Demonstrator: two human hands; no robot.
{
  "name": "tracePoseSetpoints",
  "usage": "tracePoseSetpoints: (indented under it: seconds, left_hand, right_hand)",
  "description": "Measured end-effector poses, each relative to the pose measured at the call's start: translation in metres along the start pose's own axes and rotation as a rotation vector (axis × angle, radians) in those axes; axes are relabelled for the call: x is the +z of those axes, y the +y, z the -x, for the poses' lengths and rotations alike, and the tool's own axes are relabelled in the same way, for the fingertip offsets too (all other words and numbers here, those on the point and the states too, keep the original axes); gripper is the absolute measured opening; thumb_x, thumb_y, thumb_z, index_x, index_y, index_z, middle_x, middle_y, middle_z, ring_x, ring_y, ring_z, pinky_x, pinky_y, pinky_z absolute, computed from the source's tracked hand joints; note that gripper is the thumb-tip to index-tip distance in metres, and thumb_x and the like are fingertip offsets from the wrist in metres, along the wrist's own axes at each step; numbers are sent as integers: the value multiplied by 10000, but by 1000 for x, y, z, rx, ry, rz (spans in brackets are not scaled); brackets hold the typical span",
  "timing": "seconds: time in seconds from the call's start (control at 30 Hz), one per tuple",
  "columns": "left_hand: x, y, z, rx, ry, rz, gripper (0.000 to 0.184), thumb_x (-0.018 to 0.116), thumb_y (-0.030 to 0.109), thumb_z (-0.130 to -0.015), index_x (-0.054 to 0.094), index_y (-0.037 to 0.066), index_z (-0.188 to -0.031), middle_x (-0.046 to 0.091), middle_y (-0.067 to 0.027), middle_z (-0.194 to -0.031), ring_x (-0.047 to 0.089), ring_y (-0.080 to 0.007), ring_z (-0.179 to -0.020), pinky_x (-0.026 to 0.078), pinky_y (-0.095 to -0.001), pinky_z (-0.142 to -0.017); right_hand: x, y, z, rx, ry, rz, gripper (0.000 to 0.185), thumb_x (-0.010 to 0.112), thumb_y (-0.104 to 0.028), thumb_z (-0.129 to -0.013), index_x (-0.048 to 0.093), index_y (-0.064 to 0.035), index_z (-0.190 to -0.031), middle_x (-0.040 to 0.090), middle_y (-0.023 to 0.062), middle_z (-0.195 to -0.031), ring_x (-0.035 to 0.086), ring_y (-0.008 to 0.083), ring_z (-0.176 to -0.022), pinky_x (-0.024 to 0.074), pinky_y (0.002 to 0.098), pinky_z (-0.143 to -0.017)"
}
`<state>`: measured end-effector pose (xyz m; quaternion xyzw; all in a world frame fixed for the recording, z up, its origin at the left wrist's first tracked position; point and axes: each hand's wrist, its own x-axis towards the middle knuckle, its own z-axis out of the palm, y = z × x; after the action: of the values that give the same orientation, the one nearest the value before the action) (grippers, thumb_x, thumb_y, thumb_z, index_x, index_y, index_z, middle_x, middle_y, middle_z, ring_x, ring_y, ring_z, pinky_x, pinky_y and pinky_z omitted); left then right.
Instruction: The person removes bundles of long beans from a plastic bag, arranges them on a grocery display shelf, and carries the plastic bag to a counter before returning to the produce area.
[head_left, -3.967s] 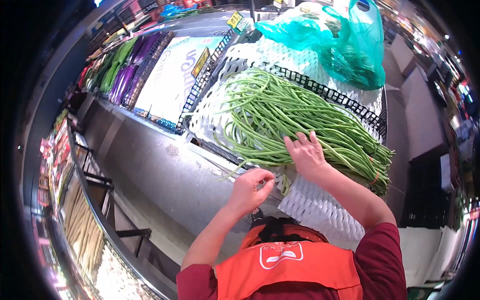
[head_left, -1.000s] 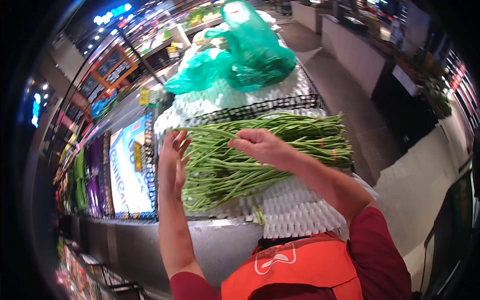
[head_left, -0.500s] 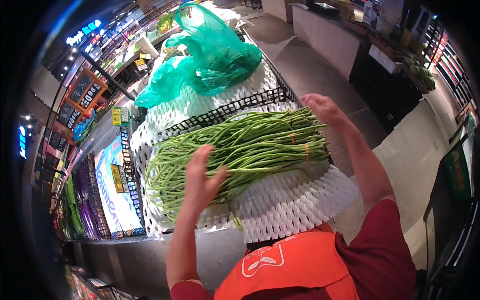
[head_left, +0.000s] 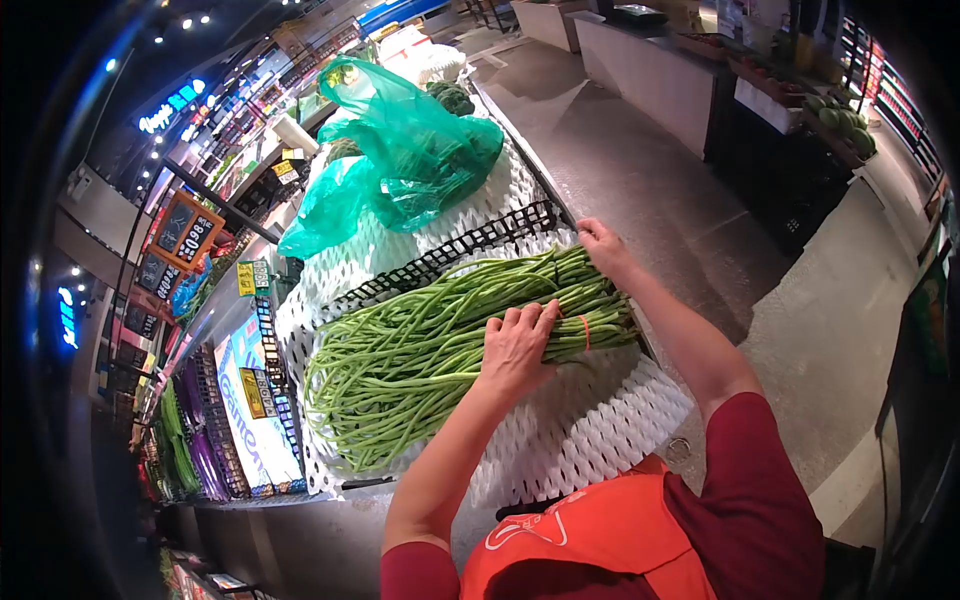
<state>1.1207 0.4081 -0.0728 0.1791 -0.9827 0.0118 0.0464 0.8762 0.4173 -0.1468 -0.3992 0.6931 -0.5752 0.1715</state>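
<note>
Long green beans (head_left: 400,370) lie in a wide heap on white foam netting (head_left: 580,430), their bundled ends to the right with an orange band (head_left: 586,332) round one bunch. My left hand (head_left: 518,348) rests palm down on the beans just left of that band, its fingers bent over the stems. At the upper right end of the heap, my right hand (head_left: 604,248) has its fingers curled beside the bean tips; whether anything is between them is too small to tell.
Behind the beans runs a black crate edge (head_left: 450,250), with a green plastic bag (head_left: 410,150) beyond it. A white printed box (head_left: 250,410), purple eggplants (head_left: 205,450) and price signs (head_left: 187,230) are at the left. A counter (head_left: 650,85) stands across the aisle.
My left hand has moved right and come down onto the beans near the orange band. My right hand has come in to the bean ends, its fingers now curled. The view has shifted a little.
</note>
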Motion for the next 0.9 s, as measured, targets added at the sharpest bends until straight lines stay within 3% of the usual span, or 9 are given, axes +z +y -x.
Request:
tracePoseSetpoints:
  seconds: [0.13,0.23,0.27,0.37,0.5,0.53,0.63,0.77,0.9]
  left_hand:
    - [-5,-1,9,-4,120,4,732,756,277,-589,474,150,-1252,524,-35,-1153,510,-241,-1007,416,-380,-813]
    - [-8,-4,10,-31,159,40,646,751,236,-607,513,148,-1201,536,-30,-1137,505,-237,-1015,411,-384,-817]
    - [-7,-2,9,-32,114,31,649,757,234,-606,510,148,-1200,528,-33,-1145,500,-239,-1025,404,-386,-830]
    - [-1,5,5,-59,35,18,665,771,241,-603,498,152,-1203,502,-43,-1173,485,-243,-1060,385,-387,-861]
    - [7,4,13,-12,132,-45,666,757,198,-601,494,161,-1212,498,-48,-1180,490,-241,-1077,387,-385,-868]
    - [8,4,14,-10,133,-41,666,753,189,-602,494,162,-1215,501,-49,-1180,493,-241,-1075,388,-386,-867]
    - [10,4,18,3,152,-33,666,743,168,-606,495,164,-1224,508,-51,-1179,500,-241,-1071,393,-387,-863]
    - [14,4,25,33,212,-44,668,737,160,-609,496,164,-1232,509,-43,-1187,504,-238,-1071,400,-383,-862]
    - [12,3,29,50,227,-61,658,725,149,-608,503,166,-1227,517,-43,-1193,509,-238,-1071,409,-380,-872]
  right_hand:
    - [-6,-52,18,76,-218,150,409,460,-335,-896,533,-54,-1184,555,167,-1194,520,342,-1107,403,378,-942]
    - [-5,-27,10,-83,-367,414,460,483,-372,-883,509,-89,-1245,483,140,-1299,421,329,-1230,335,432,-1018]
    - [-4,-24,11,-126,-348,563,523,545,-417,-843,496,-121,-1272,427,125,-1359,319,291,-1314,263,508,-1054]
    - [-14,-64,11,-458,-410,882,622,621,-457,-778,485,-123,-1284,406,124,-1378,260,267,-1347,231,554,-1055]
    - [11,-66,-21,-320,-895,838,716,700,-509,-682,507,-132,-1259,462,93,-1338,420,287,-1245,294,510,-1029]
    - [17,-61,-24,-406,-842,868,760,721,-546,-641,529,-95,-1221,520,105,-1269,499,287,-1161,366,470,-982]
    - [25,-69,-31,-428,-891,940,777,732,-514,-633,513,-63,-1226,549,142,-1178,500,297,-1133,385,428,-957]
    - [40,-56,-46,-389,-1041,822,742,770,-516,-578,580,0,-1075,591,190,-1067,559,337,-1027,447,402,-887]
    - [30,-70,-41,-305,-971,688,684,788,-475,-527,623,-48,-1036,644,165,-984,613,304,-946,485,382,-820]
